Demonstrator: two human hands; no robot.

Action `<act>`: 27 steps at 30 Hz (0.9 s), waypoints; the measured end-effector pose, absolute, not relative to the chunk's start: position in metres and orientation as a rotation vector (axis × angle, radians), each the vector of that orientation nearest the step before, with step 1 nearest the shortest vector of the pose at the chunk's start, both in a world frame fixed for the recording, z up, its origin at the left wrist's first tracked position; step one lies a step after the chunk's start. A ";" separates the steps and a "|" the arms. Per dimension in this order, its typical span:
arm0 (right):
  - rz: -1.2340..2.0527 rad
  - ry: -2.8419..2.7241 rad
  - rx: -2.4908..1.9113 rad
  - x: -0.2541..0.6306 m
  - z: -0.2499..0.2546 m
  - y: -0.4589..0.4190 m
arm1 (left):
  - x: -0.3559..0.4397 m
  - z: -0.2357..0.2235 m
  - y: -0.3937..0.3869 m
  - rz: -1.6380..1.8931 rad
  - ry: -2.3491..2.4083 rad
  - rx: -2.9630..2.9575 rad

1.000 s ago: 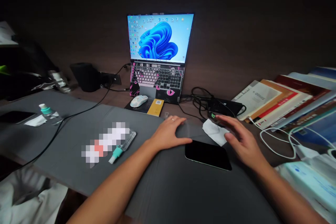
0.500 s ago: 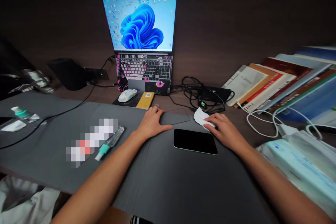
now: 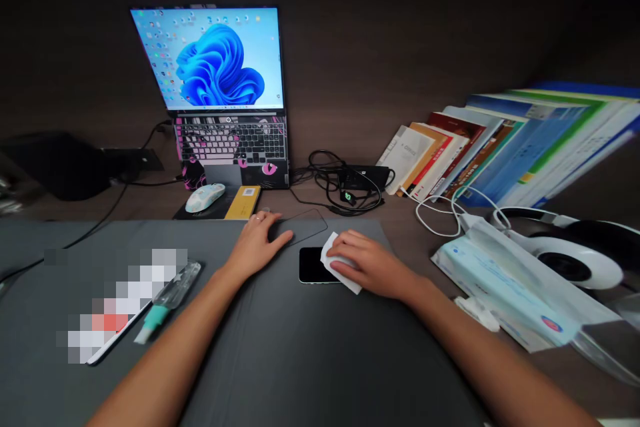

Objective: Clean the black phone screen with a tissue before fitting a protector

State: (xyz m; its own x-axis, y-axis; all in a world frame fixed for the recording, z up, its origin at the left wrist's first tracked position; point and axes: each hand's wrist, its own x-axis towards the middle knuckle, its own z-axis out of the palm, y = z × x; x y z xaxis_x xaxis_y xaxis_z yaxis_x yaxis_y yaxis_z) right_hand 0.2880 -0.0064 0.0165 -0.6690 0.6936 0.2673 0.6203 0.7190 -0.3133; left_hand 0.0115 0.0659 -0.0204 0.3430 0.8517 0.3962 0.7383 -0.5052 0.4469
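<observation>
A phone [image 3: 311,265] with a dark screen lies flat on the grey desk mat. My right hand [image 3: 367,260] is closed on a white tissue [image 3: 347,273] and presses it over the phone's right part, which is hidden. To the left, my left hand [image 3: 257,243] rests on the mat with thumb and fingers apart, holding nothing. Beside its fingertips lies a clear, thin sheet with a dark outline [image 3: 326,221], like a screen protector. A clear spray bottle with a teal neck [image 3: 159,315] lies left of my left forearm, next to a blurred-out flat item [image 3: 135,303].
Behind the mat stand an open laptop [image 3: 230,140], a mouse [image 3: 205,197] on a dark and yellow box [image 3: 243,203], and tangled black cables [image 3: 325,170]. At right are leaning books [image 3: 530,147], a tissue pack [image 3: 505,287], headphones [image 3: 590,267] and a crumpled tissue [image 3: 477,312].
My right hand has moved with the tissue from beside the phone onto its screen. My left hand stays by the clear sheet. The view has turned right, showing the headphones and more books.
</observation>
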 end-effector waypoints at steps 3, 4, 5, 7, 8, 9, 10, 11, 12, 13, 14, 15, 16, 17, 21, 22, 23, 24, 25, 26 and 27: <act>0.265 -2.564 -0.974 0.285 0.008 -0.007 | 0.014 -0.014 0.063 1.038 1.390 2.357; 0.264 -2.572 -0.972 0.286 0.007 -0.006 | 0.014 -0.012 0.062 1.073 1.373 2.337; 0.263 -2.575 -0.978 0.288 0.007 -0.005 | 0.015 -0.011 0.062 1.093 1.349 2.326; 0.254 -2.560 -1.021 0.291 0.007 -0.004 | 0.015 -0.008 0.061 1.078 1.283 2.341; 0.244 -2.547 -1.047 0.291 0.007 -0.003 | 0.016 -0.008 0.061 1.048 1.248 2.362; 0.232 -2.541 -1.062 0.290 0.007 -0.004 | 0.017 -0.008 0.060 1.005 1.213 2.386; 0.226 -2.549 -1.059 0.287 0.008 -0.006 | 0.018 -0.008 0.059 0.952 1.176 2.410; 0.231 -2.572 -1.032 0.284 0.008 -0.008 | 0.020 -0.008 0.058 0.898 1.142 2.431; 0.250 -2.607 -0.981 0.280 0.009 -0.011 | 0.021 -0.009 0.056 0.851 1.111 2.445; 0.284 -2.650 -0.916 0.277 0.009 -0.013 | 0.023 -0.009 0.055 0.814 1.084 2.453; 0.324 -2.689 -0.855 0.274 0.009 -0.015 | 0.024 -0.010 0.053 0.785 1.065 2.456; 0.362 -2.714 -0.813 0.272 0.009 -0.017 | 0.026 -0.011 0.052 0.766 1.052 2.454; 0.391 -2.722 -0.802 0.271 0.009 -0.018 | 0.027 -0.011 0.051 0.757 1.041 2.451; 0.408 -2.719 -0.819 0.271 0.008 -0.018 | 0.028 -0.011 0.049 0.754 1.030 2.446; 0.441 -2.739 -0.891 0.272 0.005 -0.018 | 0.032 -0.012 0.048 0.795 0.980 2.443; 0.462 -2.769 -0.855 0.271 0.004 -0.019 | 0.033 -0.012 0.048 0.814 0.972 2.447; 0.487 -2.799 -0.810 0.270 0.004 -0.020 | 0.034 -0.012 0.048 0.833 0.960 2.453; 0.507 -2.819 -0.776 0.269 0.004 -0.020 | 0.035 -0.012 0.048 0.853 0.947 2.459; 0.517 -2.825 -0.769 0.268 0.005 -0.021 | 0.036 -0.012 0.048 0.872 0.931 2.465; 0.516 -2.819 -0.792 0.268 0.005 -0.021 | 0.036 -0.012 0.048 0.888 0.910 2.470; 0.507 -2.807 -0.830 0.267 0.006 -0.021 | 0.037 -0.012 0.048 0.904 0.892 2.473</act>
